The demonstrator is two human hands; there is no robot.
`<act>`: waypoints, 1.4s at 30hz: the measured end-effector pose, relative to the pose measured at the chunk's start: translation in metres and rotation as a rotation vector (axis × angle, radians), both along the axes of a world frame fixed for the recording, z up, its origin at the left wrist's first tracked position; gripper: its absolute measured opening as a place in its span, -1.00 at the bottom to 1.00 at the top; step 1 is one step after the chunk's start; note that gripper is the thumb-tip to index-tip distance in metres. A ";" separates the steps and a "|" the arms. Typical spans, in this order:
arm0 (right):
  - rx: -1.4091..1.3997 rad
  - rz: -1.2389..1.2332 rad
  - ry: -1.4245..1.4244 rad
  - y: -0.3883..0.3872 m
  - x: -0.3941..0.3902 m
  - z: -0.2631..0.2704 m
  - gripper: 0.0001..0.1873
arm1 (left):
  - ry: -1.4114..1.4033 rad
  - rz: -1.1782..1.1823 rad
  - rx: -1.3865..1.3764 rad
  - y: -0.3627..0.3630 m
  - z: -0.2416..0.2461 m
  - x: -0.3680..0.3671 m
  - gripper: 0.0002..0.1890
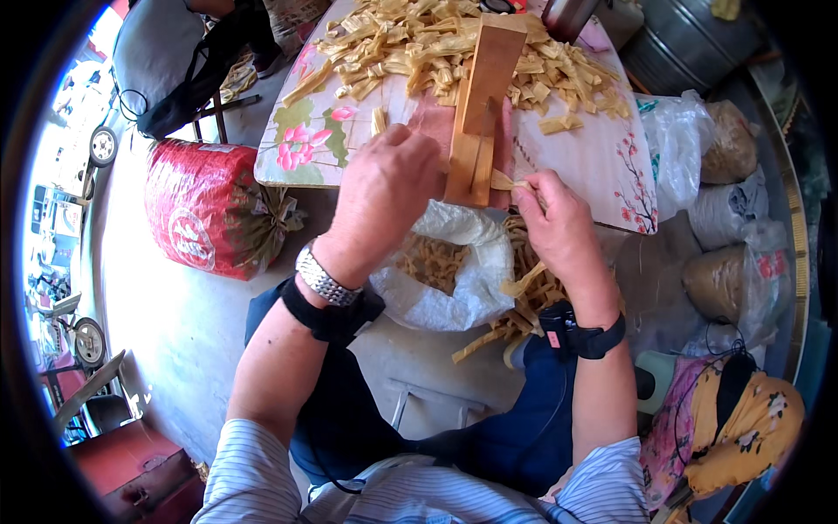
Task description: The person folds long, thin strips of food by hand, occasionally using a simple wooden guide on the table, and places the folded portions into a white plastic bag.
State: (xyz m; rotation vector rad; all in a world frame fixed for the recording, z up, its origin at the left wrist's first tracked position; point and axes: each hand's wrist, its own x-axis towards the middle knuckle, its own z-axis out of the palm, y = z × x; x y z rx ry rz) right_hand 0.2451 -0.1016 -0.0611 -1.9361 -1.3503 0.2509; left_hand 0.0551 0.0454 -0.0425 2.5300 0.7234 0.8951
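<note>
My right hand pinches a pale yellow dried strip, possibly yuba. The strip's far end meets the right side of a wooden block with an upright arm and a thin dark slot or blade. My left hand is curled just left of the block, back uppermost; its fingertips are hidden, so I cannot tell whether it holds anything. A reddish cloth lies under the block at the table's near edge. Below my hands, a white woven sack with a rolled rim contains short yellow pieces.
Dried strips are heaped across the flower-printed table. More long strips lie right of the sack. A red sack stands left, and bagged goods line the right. People sit at far left and lower right.
</note>
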 end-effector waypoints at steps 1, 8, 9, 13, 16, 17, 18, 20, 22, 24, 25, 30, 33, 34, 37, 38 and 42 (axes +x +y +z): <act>0.014 0.023 0.057 -0.002 0.002 0.001 -0.78 | -0.011 0.011 -0.064 0.002 0.003 -0.004 -0.87; 0.004 0.109 0.188 -0.025 -0.006 0.036 -0.75 | -0.022 -0.133 -0.179 -0.014 0.024 -0.014 -0.73; 0.017 0.126 0.164 -0.026 -0.005 0.039 -0.75 | -0.032 -0.155 -0.178 -0.018 0.027 -0.012 -0.70; 0.173 0.224 0.220 -0.025 -0.021 0.042 -0.76 | -0.015 -0.349 -0.165 -0.033 0.026 -0.006 -0.68; 0.186 0.301 0.249 -0.026 -0.021 0.040 -0.73 | 0.134 -0.332 -0.326 -0.042 0.031 -0.014 -0.64; 0.174 0.322 0.181 -0.028 -0.018 0.041 -0.72 | 0.135 -0.342 -0.404 -0.042 0.032 -0.015 -0.62; 0.162 0.343 0.113 -0.029 -0.015 0.042 -0.72 | 0.135 -0.351 -0.482 -0.042 0.033 -0.017 -0.60; 0.175 0.374 0.018 -0.031 -0.013 0.040 -0.72 | 0.131 -0.381 -0.613 -0.042 0.037 -0.022 -0.57; 0.224 0.390 -0.033 -0.033 -0.014 0.034 -0.73 | 0.124 -0.429 -0.720 -0.043 0.040 -0.026 -0.54; 0.216 0.404 -0.078 -0.038 -0.015 0.035 -0.74 | 0.154 -0.443 -0.822 -0.046 0.040 -0.031 -0.52; 0.211 0.412 -0.099 -0.040 -0.016 0.035 -0.75 | 0.169 -0.449 -0.874 -0.048 0.039 -0.033 -0.51; 0.208 0.436 -0.079 -0.046 -0.021 0.031 -0.71 | 0.228 -0.479 -0.949 -0.047 0.043 -0.041 -0.49; 0.249 0.431 -0.144 -0.047 -0.025 0.027 -0.68 | 0.237 -0.422 -1.099 -0.045 0.038 -0.041 -0.53; 0.265 0.431 -0.181 -0.046 -0.025 0.026 -0.68 | 0.196 -0.425 -1.117 -0.045 0.027 -0.041 -0.55; 0.294 0.478 -0.306 -0.043 -0.034 0.028 -0.67 | 0.097 -0.468 -1.241 -0.045 0.023 -0.038 -0.65; 0.308 0.479 -0.318 -0.041 -0.036 0.026 -0.69 | 0.106 -0.484 -1.298 -0.044 0.030 -0.038 -0.66; 0.310 0.420 -0.309 -0.032 -0.037 0.026 -0.72 | 0.019 -0.488 -1.203 -0.040 0.025 -0.039 -0.73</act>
